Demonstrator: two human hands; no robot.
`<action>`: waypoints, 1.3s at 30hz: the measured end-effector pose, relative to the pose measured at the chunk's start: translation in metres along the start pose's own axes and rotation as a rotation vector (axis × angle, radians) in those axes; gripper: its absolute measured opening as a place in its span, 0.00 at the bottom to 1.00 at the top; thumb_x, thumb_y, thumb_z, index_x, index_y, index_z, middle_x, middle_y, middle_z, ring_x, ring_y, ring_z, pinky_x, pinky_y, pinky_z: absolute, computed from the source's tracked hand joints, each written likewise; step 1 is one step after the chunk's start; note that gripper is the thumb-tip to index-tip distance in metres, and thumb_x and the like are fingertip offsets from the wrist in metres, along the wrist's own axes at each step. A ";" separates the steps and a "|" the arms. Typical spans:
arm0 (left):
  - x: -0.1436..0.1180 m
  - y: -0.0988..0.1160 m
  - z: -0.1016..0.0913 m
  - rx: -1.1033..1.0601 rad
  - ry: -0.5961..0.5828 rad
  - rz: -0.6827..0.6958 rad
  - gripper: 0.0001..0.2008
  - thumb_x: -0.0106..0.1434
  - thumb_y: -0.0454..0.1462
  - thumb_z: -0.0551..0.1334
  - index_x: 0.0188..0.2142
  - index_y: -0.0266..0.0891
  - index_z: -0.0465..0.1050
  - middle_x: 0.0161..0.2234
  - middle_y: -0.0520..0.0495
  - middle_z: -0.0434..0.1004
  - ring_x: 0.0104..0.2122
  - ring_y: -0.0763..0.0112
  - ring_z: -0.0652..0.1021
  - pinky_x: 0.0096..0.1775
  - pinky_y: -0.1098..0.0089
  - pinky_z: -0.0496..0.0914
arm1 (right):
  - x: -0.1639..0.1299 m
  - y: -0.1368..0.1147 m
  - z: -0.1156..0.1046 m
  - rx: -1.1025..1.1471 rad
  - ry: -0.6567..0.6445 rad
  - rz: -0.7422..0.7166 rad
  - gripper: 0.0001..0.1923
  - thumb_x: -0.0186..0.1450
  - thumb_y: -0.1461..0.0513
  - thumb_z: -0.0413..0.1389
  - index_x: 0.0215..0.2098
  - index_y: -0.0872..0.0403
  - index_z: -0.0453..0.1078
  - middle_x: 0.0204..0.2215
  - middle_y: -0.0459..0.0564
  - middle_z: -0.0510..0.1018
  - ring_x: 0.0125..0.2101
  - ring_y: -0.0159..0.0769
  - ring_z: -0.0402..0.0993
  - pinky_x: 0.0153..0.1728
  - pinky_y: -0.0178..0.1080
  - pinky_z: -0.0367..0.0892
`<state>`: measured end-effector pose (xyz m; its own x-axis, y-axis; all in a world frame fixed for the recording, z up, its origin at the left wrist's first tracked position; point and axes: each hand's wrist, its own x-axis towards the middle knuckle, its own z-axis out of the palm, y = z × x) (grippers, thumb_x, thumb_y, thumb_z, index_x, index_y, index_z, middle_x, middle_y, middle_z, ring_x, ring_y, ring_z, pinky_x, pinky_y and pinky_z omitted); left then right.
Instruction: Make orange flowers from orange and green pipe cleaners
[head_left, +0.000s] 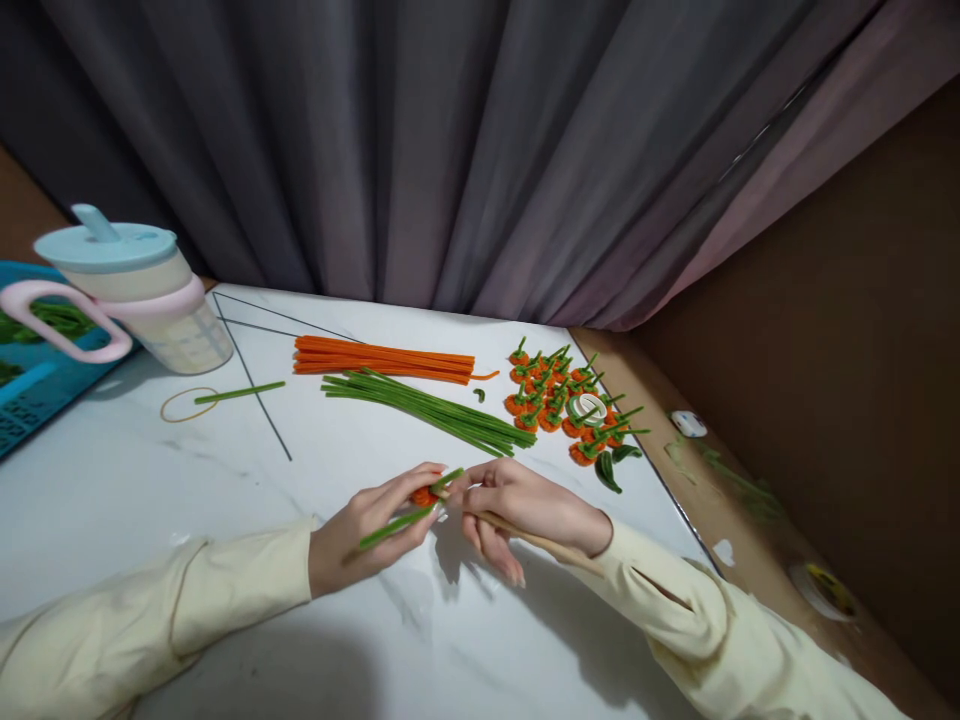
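Observation:
Between the fingertips of my left hand (367, 520) sits a small orange pipe-cleaner ball (425, 496). Green pipe cleaner (397, 527) sticks out of it on two sides, one length slanting down across the fingers. My right hand (517, 505) is closed around a thin wooden stick (551, 546), whose back end points toward the wrist. Its thumb and forefinger meet the right side of the ball, by the upper green end; the stick's front tip is largely hidden there. Just beyond the hands lies a bundle of green pipe cleaners (431, 410).
Behind the green bundle is an orange pipe-cleaner bundle (382, 359). Several finished orange balls with green stems (551, 390) surround a tape roll (587, 408) at right, near dark green leaves (607, 472). A lidded cup (161, 300), blue tray (45, 385) and rubber band (166, 408) are left.

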<state>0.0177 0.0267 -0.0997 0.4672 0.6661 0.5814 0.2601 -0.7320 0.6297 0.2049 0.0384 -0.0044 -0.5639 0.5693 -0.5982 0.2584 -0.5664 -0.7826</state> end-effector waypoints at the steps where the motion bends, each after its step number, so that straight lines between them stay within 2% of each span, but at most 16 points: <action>1: 0.001 0.000 -0.001 0.003 0.011 -0.005 0.16 0.64 0.31 0.56 0.52 0.37 0.64 0.50 0.41 0.74 0.47 0.65 0.77 0.49 0.70 0.73 | -0.001 0.000 0.000 0.020 0.008 0.002 0.08 0.59 0.68 0.47 0.22 0.57 0.61 0.08 0.41 0.68 0.05 0.27 0.62 0.08 0.26 0.60; 6: 0.006 0.001 -0.006 -0.011 0.035 0.047 0.16 0.65 0.29 0.53 0.51 0.38 0.69 0.49 0.43 0.75 0.49 0.65 0.76 0.51 0.70 0.72 | -0.006 0.001 0.003 0.081 0.027 -0.008 0.05 0.59 0.67 0.49 0.25 0.57 0.61 0.09 0.40 0.69 0.05 0.26 0.61 0.07 0.26 0.58; 11: 0.003 0.001 -0.006 -0.040 0.009 0.079 0.20 0.65 0.26 0.51 0.54 0.37 0.66 0.52 0.43 0.73 0.50 0.65 0.74 0.52 0.69 0.71 | -0.007 0.006 0.005 0.091 0.035 -0.026 0.03 0.58 0.67 0.48 0.27 0.56 0.60 0.09 0.40 0.70 0.06 0.26 0.62 0.07 0.26 0.58; 14: 0.003 0.001 -0.006 -0.063 0.019 0.071 0.19 0.65 0.26 0.51 0.53 0.36 0.67 0.51 0.43 0.73 0.50 0.66 0.74 0.52 0.69 0.71 | -0.006 0.011 0.006 0.096 0.041 -0.052 0.02 0.60 0.65 0.49 0.29 0.56 0.60 0.09 0.40 0.70 0.06 0.28 0.63 0.07 0.26 0.58; 16: 0.005 0.003 -0.006 -0.087 0.032 0.007 0.16 0.65 0.28 0.52 0.50 0.36 0.70 0.49 0.43 0.75 0.49 0.65 0.75 0.52 0.69 0.71 | -0.005 0.015 0.006 0.108 0.029 -0.074 0.04 0.61 0.62 0.51 0.31 0.55 0.59 0.10 0.40 0.70 0.06 0.28 0.64 0.07 0.27 0.58; 19: 0.009 0.006 -0.006 -0.166 0.035 -0.219 0.13 0.66 0.33 0.55 0.47 0.35 0.74 0.48 0.43 0.76 0.48 0.63 0.76 0.50 0.67 0.72 | -0.004 0.018 0.007 0.117 0.029 -0.111 0.07 0.61 0.60 0.51 0.33 0.55 0.59 0.11 0.40 0.71 0.07 0.29 0.65 0.08 0.27 0.58; 22: 0.012 0.007 -0.005 -0.309 0.040 -0.427 0.14 0.65 0.39 0.56 0.45 0.35 0.75 0.43 0.44 0.79 0.40 0.63 0.80 0.43 0.67 0.77 | -0.003 0.018 0.008 0.123 0.045 -0.150 0.10 0.61 0.58 0.52 0.35 0.56 0.59 0.12 0.39 0.70 0.07 0.28 0.65 0.08 0.27 0.56; 26: 0.015 0.005 -0.004 -0.427 0.085 -0.498 0.14 0.65 0.43 0.57 0.36 0.35 0.76 0.41 0.46 0.80 0.36 0.66 0.81 0.39 0.70 0.78 | -0.002 0.026 0.011 0.098 0.047 -0.186 0.18 0.61 0.51 0.52 0.41 0.54 0.56 0.16 0.38 0.70 0.10 0.30 0.67 0.10 0.29 0.60; 28: 0.016 0.004 -0.005 -0.382 0.108 -0.483 0.14 0.64 0.43 0.57 0.32 0.35 0.76 0.42 0.46 0.80 0.36 0.65 0.81 0.39 0.70 0.78 | -0.002 0.035 0.009 -0.054 0.097 -0.223 0.18 0.64 0.49 0.49 0.43 0.52 0.54 0.19 0.39 0.70 0.12 0.30 0.68 0.13 0.30 0.62; 29: 0.017 0.003 -0.005 -0.347 0.114 -0.468 0.14 0.65 0.42 0.57 0.31 0.35 0.76 0.42 0.45 0.80 0.37 0.65 0.81 0.39 0.70 0.78 | -0.002 0.041 0.007 -0.206 0.159 -0.259 0.15 0.66 0.50 0.46 0.43 0.52 0.55 0.20 0.39 0.70 0.14 0.30 0.69 0.15 0.31 0.62; 31: 0.018 0.003 -0.007 -0.284 0.114 -0.434 0.15 0.65 0.42 0.56 0.31 0.35 0.76 0.42 0.44 0.80 0.39 0.63 0.80 0.40 0.69 0.78 | -0.001 0.052 0.002 -0.650 0.351 -0.366 0.09 0.70 0.57 0.42 0.40 0.53 0.59 0.23 0.43 0.71 0.19 0.31 0.70 0.21 0.32 0.63; 32: 0.018 0.003 -0.007 -0.261 0.109 -0.422 0.15 0.66 0.41 0.55 0.31 0.35 0.76 0.42 0.44 0.79 0.40 0.62 0.80 0.40 0.69 0.78 | 0.000 0.057 -0.002 -0.882 0.463 -0.420 0.09 0.70 0.61 0.41 0.38 0.54 0.61 0.25 0.46 0.72 0.23 0.33 0.71 0.25 0.34 0.64; 34: 0.018 0.003 -0.007 -0.234 0.098 -0.407 0.14 0.66 0.41 0.55 0.34 0.35 0.76 0.43 0.44 0.79 0.41 0.61 0.80 0.40 0.69 0.78 | 0.005 0.065 -0.009 -1.224 0.583 -0.466 0.10 0.69 0.66 0.41 0.36 0.55 0.64 0.29 0.50 0.73 0.28 0.36 0.70 0.29 0.36 0.64; 36: 0.017 0.005 -0.007 -0.230 0.086 -0.389 0.14 0.66 0.40 0.55 0.37 0.34 0.76 0.43 0.43 0.79 0.40 0.62 0.80 0.39 0.69 0.79 | 0.009 0.069 -0.014 -1.353 0.613 -0.520 0.11 0.69 0.67 0.42 0.36 0.55 0.65 0.31 0.52 0.72 0.31 0.37 0.69 0.32 0.38 0.65; 39: 0.015 0.007 -0.006 -0.223 0.054 -0.331 0.13 0.66 0.39 0.55 0.40 0.34 0.76 0.44 0.42 0.79 0.42 0.61 0.79 0.41 0.68 0.78 | 0.011 0.070 -0.014 -1.243 0.642 -0.730 0.09 0.69 0.67 0.45 0.42 0.55 0.65 0.37 0.54 0.72 0.38 0.39 0.67 0.39 0.41 0.65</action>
<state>0.0215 0.0324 -0.0829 0.3423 0.8715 0.3511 0.1966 -0.4318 0.8803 0.2277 0.0138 -0.0685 -0.5202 0.8202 0.2379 0.7290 0.5716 -0.3767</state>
